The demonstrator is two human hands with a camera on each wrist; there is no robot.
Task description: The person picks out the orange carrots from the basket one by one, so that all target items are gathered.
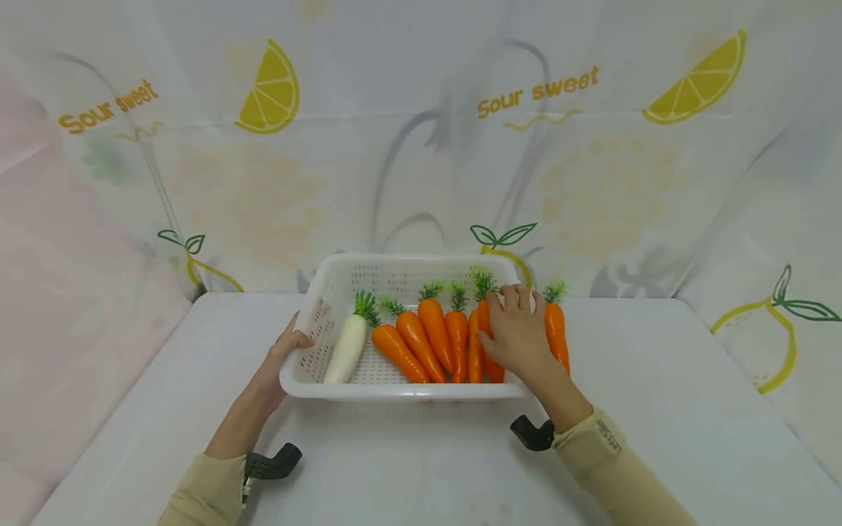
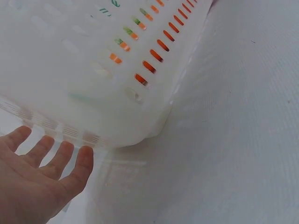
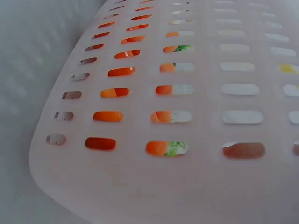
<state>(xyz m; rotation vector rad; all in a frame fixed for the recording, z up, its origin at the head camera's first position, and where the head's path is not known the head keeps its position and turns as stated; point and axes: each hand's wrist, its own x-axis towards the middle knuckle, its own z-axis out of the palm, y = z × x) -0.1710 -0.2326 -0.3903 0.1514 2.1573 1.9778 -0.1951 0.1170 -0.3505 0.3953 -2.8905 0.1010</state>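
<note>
A white plastic basket (image 1: 414, 391) with slotted walls stands on the table, seen from outside in both wrist views. My left hand (image 1: 281, 358) holds its left end, thumb over the rim and fingertips against the outer wall in the left wrist view. In the basket lie a white radish (image 1: 346, 349) at the left and several orange carrots (image 1: 400, 353) with green tops. My right hand (image 1: 520, 332) reaches over the right end and grips the rightmost carrot (image 1: 493, 369) inside, partly hidden by the hand. Through the slots in the right wrist view, orange and green parts show.
Another carrot (image 1: 556, 332) lies on the table to the right, outside the basket and just beyond the right hand. A white cloth covers the table (image 1: 658, 409). Behind it hangs a curtain (image 1: 421, 146) printed with lemons.
</note>
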